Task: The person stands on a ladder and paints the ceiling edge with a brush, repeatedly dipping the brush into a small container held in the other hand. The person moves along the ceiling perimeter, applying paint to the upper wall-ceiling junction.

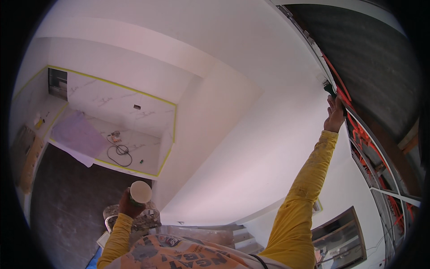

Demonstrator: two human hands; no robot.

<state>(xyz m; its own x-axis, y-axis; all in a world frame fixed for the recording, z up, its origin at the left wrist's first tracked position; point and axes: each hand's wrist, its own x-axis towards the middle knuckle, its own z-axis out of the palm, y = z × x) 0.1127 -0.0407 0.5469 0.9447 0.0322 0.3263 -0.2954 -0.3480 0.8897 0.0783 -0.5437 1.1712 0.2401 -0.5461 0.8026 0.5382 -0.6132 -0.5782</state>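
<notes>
My left hand [129, 205] is closed around a small round tub [140, 192] at the lower left; its top shows pale cream or white. My right arm, in a stained yellow sleeve, reaches up to the far right. There my right hand [335, 115] grips a paintbrush [329, 88] with a dark handle. Its bristle end is up against the top edge of the white wall [251, 148], beside the open ceiling. Part of the handle is hidden by the fingers.
Along the right runs an open ceiling with metal framing and orange conduits [358, 130]. At left, a marble-look counter [145, 139], edged with yellow tape, carries a purple sheet [80, 134] and a corded power tool [115, 136]. A paint-spattered platform [145, 220] stands below my left hand.
</notes>
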